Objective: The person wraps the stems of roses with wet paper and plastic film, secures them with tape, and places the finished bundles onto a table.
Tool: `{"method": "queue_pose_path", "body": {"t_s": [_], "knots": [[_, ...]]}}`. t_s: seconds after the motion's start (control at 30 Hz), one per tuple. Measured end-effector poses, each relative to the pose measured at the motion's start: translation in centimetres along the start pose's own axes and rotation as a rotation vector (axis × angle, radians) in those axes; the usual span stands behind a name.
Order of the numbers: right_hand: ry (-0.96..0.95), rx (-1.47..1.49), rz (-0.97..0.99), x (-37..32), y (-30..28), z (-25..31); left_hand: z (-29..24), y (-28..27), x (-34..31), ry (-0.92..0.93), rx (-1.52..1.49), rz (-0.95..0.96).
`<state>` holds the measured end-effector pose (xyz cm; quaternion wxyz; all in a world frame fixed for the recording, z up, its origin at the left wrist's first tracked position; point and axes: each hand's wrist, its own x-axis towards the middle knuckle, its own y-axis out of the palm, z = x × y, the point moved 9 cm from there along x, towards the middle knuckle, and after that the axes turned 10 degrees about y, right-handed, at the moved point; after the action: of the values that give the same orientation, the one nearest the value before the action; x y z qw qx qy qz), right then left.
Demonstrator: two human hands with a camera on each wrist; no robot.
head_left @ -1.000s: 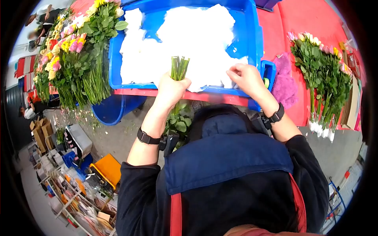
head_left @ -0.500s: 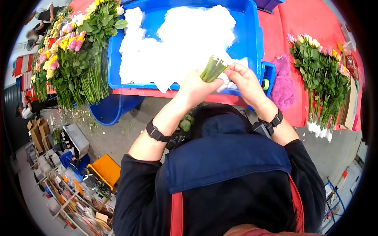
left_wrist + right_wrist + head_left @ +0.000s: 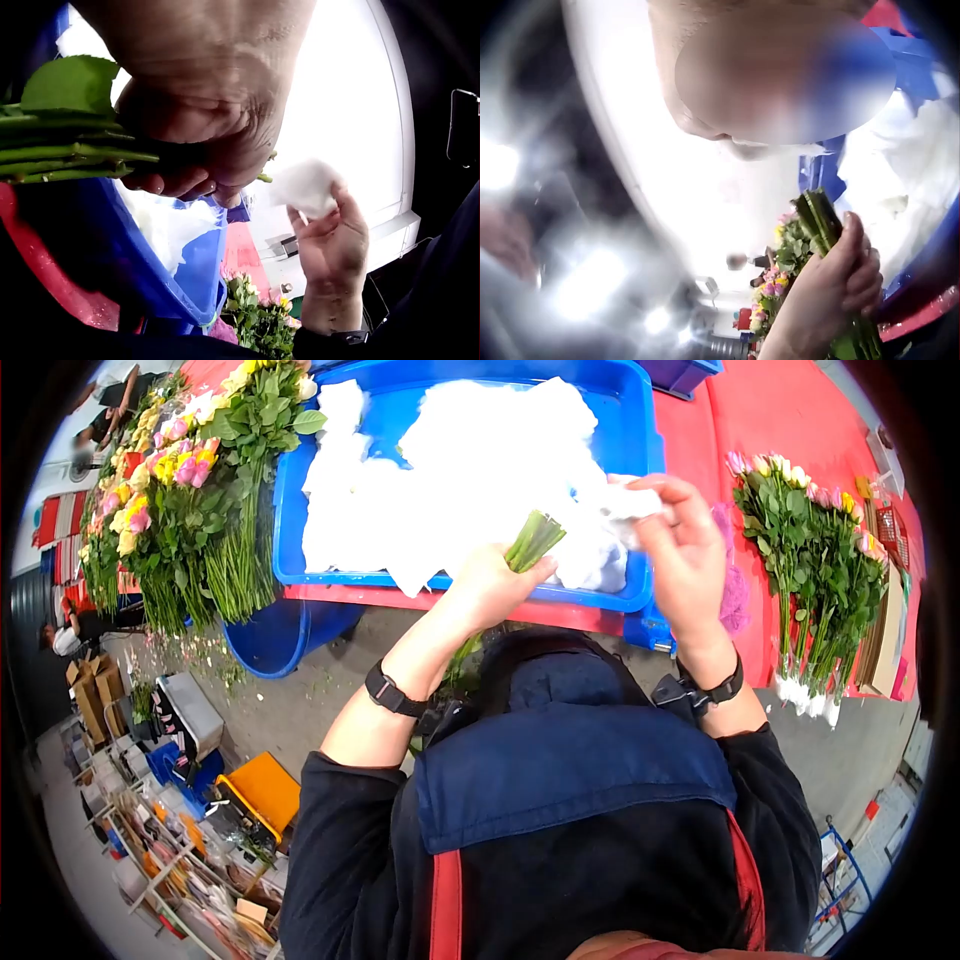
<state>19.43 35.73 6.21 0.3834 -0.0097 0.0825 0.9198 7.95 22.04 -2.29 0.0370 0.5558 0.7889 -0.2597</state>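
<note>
Leaning inward, left grip (image 3: 491,586) clasps stems (image 3: 536,542).

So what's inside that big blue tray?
White, soft-looking material is heaped in the tray, with bare blue showing at its far side and right. Whatever lies beneath the heap is covered; the left hand also hides some of the near rim.

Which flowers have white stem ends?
The flowers on the head view's right; the left flower pile and the stems in the left hand show green ends.
</note>
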Motion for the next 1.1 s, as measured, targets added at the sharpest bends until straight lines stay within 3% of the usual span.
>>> {"method": "queue_pose_path", "body": {"t_s": [0.03,0.07,0.13,0.2,0.23,0.27,0.3,0.37,0.43,0.47,0.5,0.53,0.57,0.67,0.7,0.8,0.83,0.93,1.03,1.1], "knots": [[-0.244,-0.323,0.060,-0.6,1.9,1.8,0.4,0.1,0.1,0.046,0.004,-0.022],[-0.362,-0.630,0.195,-1.2,4.6,2.5,1.3,0.4,0.2,0.093,0.008,-0.045],[-0.494,-0.771,0.360,-2.5,8.8,0.8,1.6,0.4,0.1,0.236,0.019,-0.070],[-0.476,-0.717,0.488,-2.3,9.5,0.1,-0.1,-0.1,-0.8,0.427,0.031,-0.084],[-0.254,-0.531,0.394,-1.0,8.2,-0.5,0.5,0.0,-1.0,0.265,-0.085,-0.061],[-0.026,-0.345,0.296,-0.2,6.9,-1.8,0.2,-0.3,-1.4,0.285,-0.079,-0.076],[-0.410,-0.550,0.252,-0.4,7.5,0.5,0.0,-0.5,-1.8,0.306,-0.072,-0.089],[-0.196,-0.537,0.334,0.5,8.2,-3.5,-1.1,-1.1,-2.7,0.338,-0.150,-0.154],[0.060,-0.595,0.389,0.9,8.7,-5.5,-0.4,-1.7,-3.6,0.119,-0.252,0.001],[0.031,-0.552,0.434,0.9,9.5,-5.4,0.5,-1.9,-4.3,0.007,-0.300,0.080],[0.008,-0.505,0.472,1.1,10.1,-5.5,2.0,-1.8,-4.7,0.076,-0.515,0.048],[-0.014,-0.459,0.508,1.3,10.7,-5.6,2.7,-2.2,-5.2,0.048,-0.521,-0.011],[0.213,-0.239,0.598,1.3,11.1,-7.1,3.3,-2.7,-5.6,0.022,-0.527,-0.072],[0.232,-0.169,0.263,4.3,7.5,-8.6,5.6,-4.6,-6.5,-0.032,-0.486,-0.144],[0.148,-0.362,0.134,4.7,6.2,-8.2,5.6,-5.1,-6.8,-0.025,-0.536,-0.167],[0.167,-0.763,0.365,2.3,8.9,-10.3,5.2,-6.1,-7.5,-0.013,-0.599,-0.199],[-0.025,-0.864,0.391,1.1,10.8,-9.4,5.6,-6.2,-7.5,-0.019,-0.603,-0.193],[-0.117,-1.073,0.308,0.3,13.9,-10.6,6.0,-6.3,-7.5,-0.046,-0.634,-0.174],[0.119,-0.932,0.373,1.3,13.9,-12.8,6.3,-7.0,-7.5,-0.052,-0.668,-0.159],[0.240,-0.607,0.357,1.5,11.8,-13.1,6.6,-7.5,-7.7,-0.059,-0.719,-0.167]]}}
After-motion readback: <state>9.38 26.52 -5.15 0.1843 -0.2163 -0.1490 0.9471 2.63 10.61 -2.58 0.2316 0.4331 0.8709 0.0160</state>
